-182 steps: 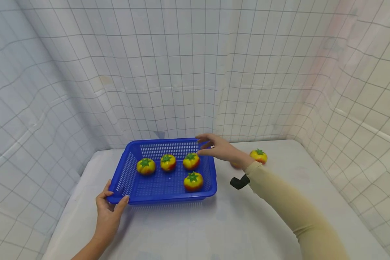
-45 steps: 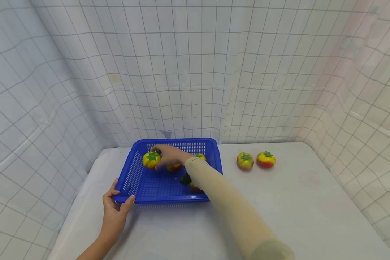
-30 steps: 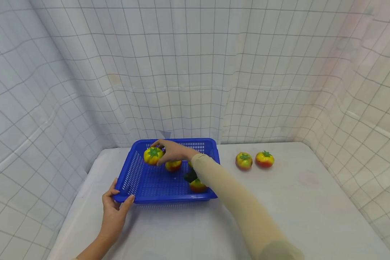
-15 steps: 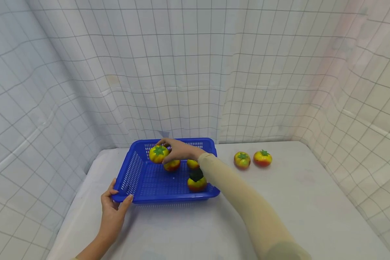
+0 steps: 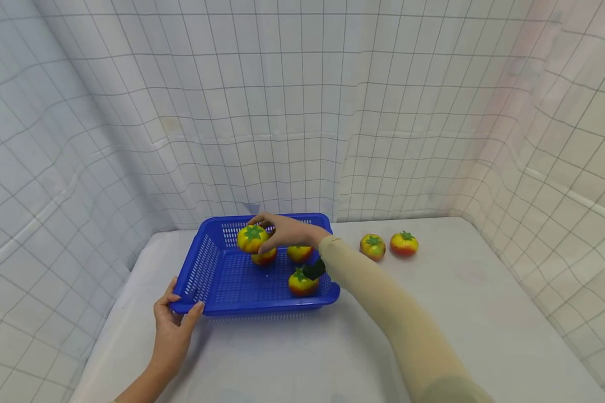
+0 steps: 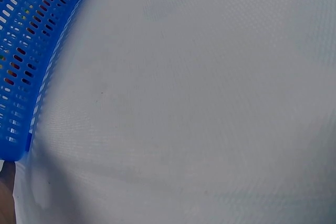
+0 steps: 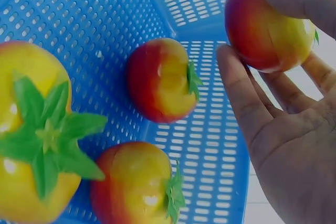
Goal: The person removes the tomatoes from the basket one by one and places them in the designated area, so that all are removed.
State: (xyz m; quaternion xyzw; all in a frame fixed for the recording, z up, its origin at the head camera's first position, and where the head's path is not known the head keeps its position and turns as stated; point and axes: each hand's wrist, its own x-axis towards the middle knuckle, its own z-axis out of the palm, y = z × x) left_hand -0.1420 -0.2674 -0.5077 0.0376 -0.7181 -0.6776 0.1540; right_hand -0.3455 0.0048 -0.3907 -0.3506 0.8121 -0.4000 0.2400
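Gripping a fruit [image 5: 252,239], right fingers [image 7: 244,90] hover over the basket [image 5: 252,307].

From here I see three fruits [image 5: 303,284] in a basket [image 5: 262,308] on the surface [image 5: 423,302], another fruit [image 5: 251,239] in the right grip [image 5: 286,230] over it, two fruits [image 5: 372,248] to the right, and a curtain [image 5: 277,112] behind.

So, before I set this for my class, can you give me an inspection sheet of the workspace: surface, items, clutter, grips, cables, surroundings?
Surface: white-covered table
Job's things: blue slotted basket with three tomato-like fruits inside; a fourth fruit held above it; two more fruits on the table to its right
Clutter: nothing seen
Left grip: holds the basket's near-left corner
Right grip: curled around the fourth fruit
Cables: nothing seen
Surroundings: white grid-patterned sheets behind and on both sides
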